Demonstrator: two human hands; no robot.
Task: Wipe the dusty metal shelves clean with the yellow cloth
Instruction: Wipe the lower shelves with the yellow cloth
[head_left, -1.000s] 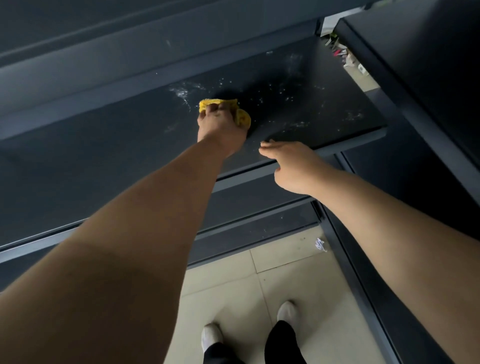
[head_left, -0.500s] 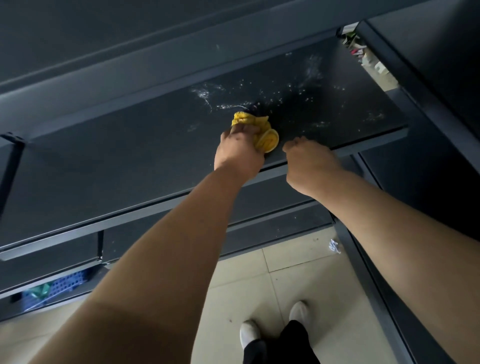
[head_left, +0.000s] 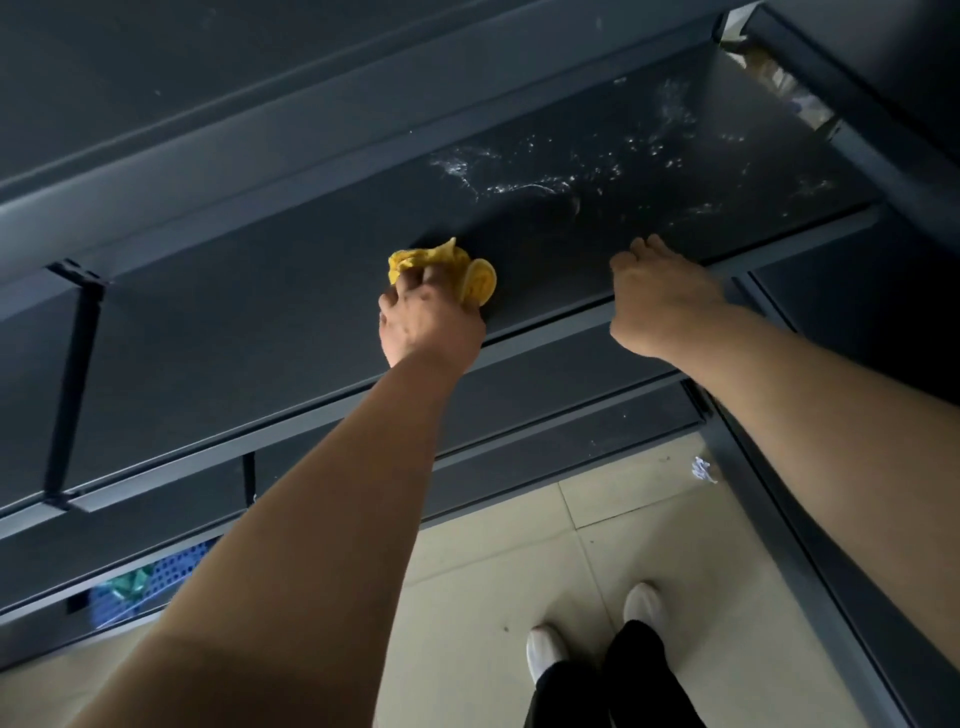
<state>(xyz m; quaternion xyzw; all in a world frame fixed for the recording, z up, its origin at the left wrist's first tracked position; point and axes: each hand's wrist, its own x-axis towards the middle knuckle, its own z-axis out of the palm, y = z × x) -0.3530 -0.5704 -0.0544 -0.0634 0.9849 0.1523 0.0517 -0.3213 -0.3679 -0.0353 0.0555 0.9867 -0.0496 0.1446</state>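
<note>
Head view: the left hand (head_left: 431, 322) grips the bunched yellow cloth (head_left: 475, 280), fingers curled round it, and presses it onto the dark metal shelf (head_left: 260, 312), near the front edge and about midway along the visible span. Cloth folds protrude beyond the knuckles toward the rear edge. The right hand (head_left: 660, 296) rests on the shelf front edge, well apart from the cloth, with its back toward the camera. Its fingers are bent, but it cannot be told whether they clasp the lip. White dust smears (head_left: 571, 179) cover the shelf surface toward the right rear corner. A lower shelf (head_left: 519, 405) lies beneath. A blue basket (head_left: 150, 582) sits under the shelving at lower left. White shoes (head_left: 545, 649) stand on the tiled floor (head_left: 493, 561).
</note>
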